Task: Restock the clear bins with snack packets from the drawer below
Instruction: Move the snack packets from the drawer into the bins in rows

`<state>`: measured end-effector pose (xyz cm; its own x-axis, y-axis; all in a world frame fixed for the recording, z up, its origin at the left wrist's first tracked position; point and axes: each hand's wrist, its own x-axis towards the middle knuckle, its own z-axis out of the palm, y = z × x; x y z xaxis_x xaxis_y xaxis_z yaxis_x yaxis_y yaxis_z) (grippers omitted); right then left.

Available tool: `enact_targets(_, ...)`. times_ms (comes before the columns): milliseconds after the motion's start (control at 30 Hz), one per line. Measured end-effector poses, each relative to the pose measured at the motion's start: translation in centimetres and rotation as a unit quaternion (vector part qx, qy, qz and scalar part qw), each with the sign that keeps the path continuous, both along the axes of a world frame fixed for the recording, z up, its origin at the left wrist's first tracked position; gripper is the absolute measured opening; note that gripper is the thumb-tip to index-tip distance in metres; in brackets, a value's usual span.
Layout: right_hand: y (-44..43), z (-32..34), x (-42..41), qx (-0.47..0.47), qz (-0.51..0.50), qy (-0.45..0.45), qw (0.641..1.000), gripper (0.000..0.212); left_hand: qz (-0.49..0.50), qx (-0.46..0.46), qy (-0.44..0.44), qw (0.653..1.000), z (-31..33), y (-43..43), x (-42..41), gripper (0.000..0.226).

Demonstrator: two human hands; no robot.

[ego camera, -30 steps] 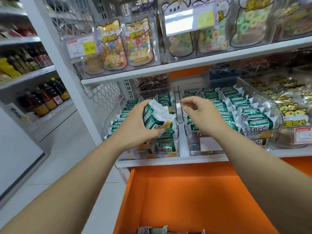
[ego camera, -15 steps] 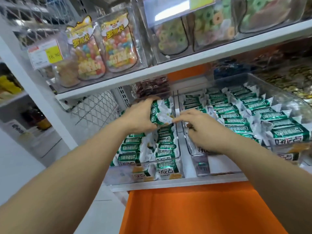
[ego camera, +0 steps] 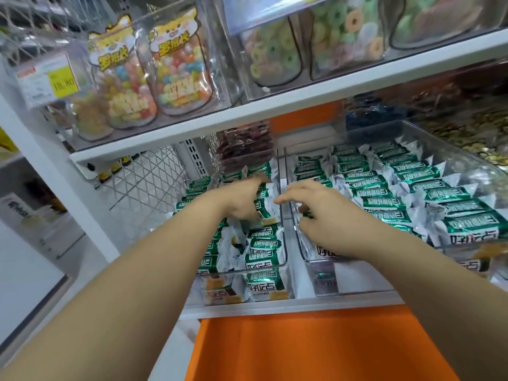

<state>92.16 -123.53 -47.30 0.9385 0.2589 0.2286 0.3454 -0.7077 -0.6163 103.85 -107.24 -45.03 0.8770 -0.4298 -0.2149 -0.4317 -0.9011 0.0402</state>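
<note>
Currently grips a green-and-white packet (ego camera: 263,206) in the left hand (ego camera: 242,200), fingers curled round it, low over the rows lying in the left clear bin (ego camera: 284,243). Holds the right hand (ego camera: 321,213) apart from the left, fingers loose and spread, closed on nothing, over the near-left corner of the right clear bin (ego camera: 481,171). Between the two hands: the upright walls of both bins and a narrow strip of shelf. Packed in the right bin, tidy rows of the same packets (ego camera: 398,193), nearly up to the rim.

Close overhead, a white shelf (ego camera: 275,105) loaded with clear tubs of ring sweets (ego camera: 277,53) and jar-shaped pouches of coloured candy (ego camera: 178,75), plus a yellow price tag (ego camera: 46,78) at the far left. Behind the left bin, blocking the back of the shelf, a stack of dark red packets (ego camera: 244,144); to its left, a white wire mesh panel (ego camera: 148,180). Beyond the right bin, dark blue sweets (ego camera: 371,116) and golden wrapped sweets (ego camera: 481,133), both blurred. Directly below, pulled out under both forearms, the orange drawer (ego camera: 316,350).
</note>
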Motion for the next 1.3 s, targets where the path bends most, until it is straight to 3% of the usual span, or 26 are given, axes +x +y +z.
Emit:
enact_targets(67, 0.0, 0.0, 0.0, -0.001, 0.001, -0.001, 1.000, 0.052, -0.001, 0.011, -0.005, 1.000, -0.5, 0.2, 0.0, 0.098)
enact_targets(233, 0.0, 0.2, -0.2, -0.005, 0.004, 0.004, 1.000, 0.051, 0.005, 0.040, -0.116, 0.992, -1.2, 1.2, -1.6, 0.087)
enact_targets(367, 0.0, 0.3, -0.2, -0.012, -0.001, 0.008, 1.000, 0.052, -0.015, 0.058, -0.136, 0.989, -1.4, 1.9, -2.9, 0.072)
enact_targets(533, 0.3, 0.3, -0.2, -0.005, -0.006, 0.012, 1.000, 0.051, 0.008, 0.132, -0.097, 0.986, -1.7, 0.5, -3.1, 0.075)
enact_targets(733, 0.4, 0.2, -0.2, 0.000, -0.007, 0.011, 1.000, 0.049, 0.043, 0.144, -0.009, 0.989, -0.6, -0.8, -1.9, 0.076)
enact_targets(1000, 0.4, 0.5, -0.5, -0.032, -0.006, 0.005, 0.999, 0.056, 0.048, 0.219, -0.046, 0.974, -1.5, -1.6, -2.5, 0.073)
enact_targets(1167, 0.7, 0.8, -1.5, -0.089, -0.025, -0.003, 0.996, 0.056, 0.015, 0.146, -0.151, 0.978, -1.7, -0.3, -3.8, 0.078)
enact_targets(1300, 1.0, 0.4, -2.4, -0.115, -0.074, -0.098, 0.986, 0.041, 0.044, -0.026, -0.251, 0.967, -1.5, 1.7, -7.1, 0.062)
